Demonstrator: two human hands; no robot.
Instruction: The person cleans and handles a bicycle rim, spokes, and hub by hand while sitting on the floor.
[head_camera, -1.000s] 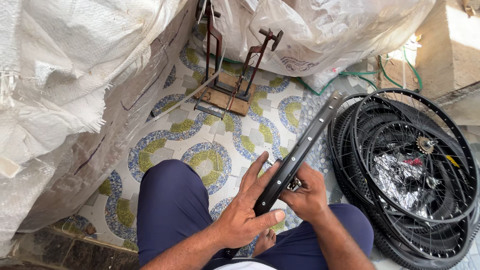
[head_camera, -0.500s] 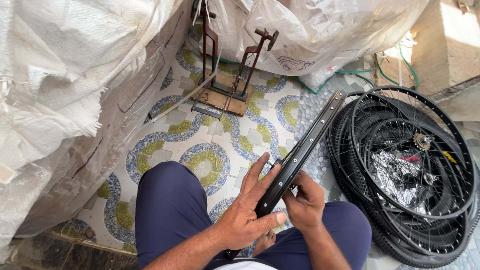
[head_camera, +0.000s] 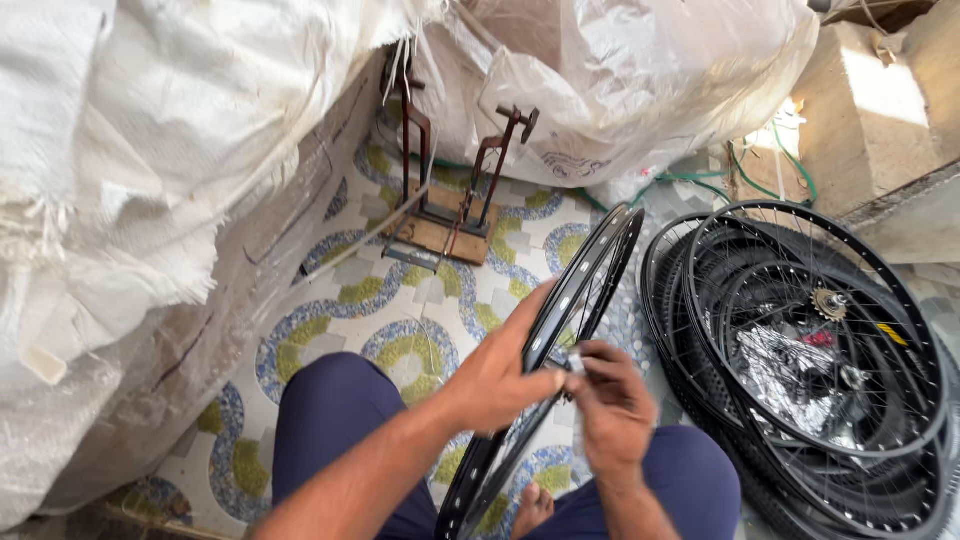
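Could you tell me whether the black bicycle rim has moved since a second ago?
Yes. The black bicycle rim has swung more upright; its top end now points nearer the rusty metal stand, away from the stacked wheels.

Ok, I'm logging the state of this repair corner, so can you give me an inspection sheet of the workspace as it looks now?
Surface: patterned tile floor with blue and green rings; the person sits on it.
Job's things: black bicycle rim held on edge across the lap.
Clutter: stack of spoked wheels on the right; metal stand on a wooden base behind.
Grippers: left hand grips the rim; right hand pinches a small part at the rim.
Cables: green cord by the stone block.
Surroundings: large white woven sacks to the left and behind.
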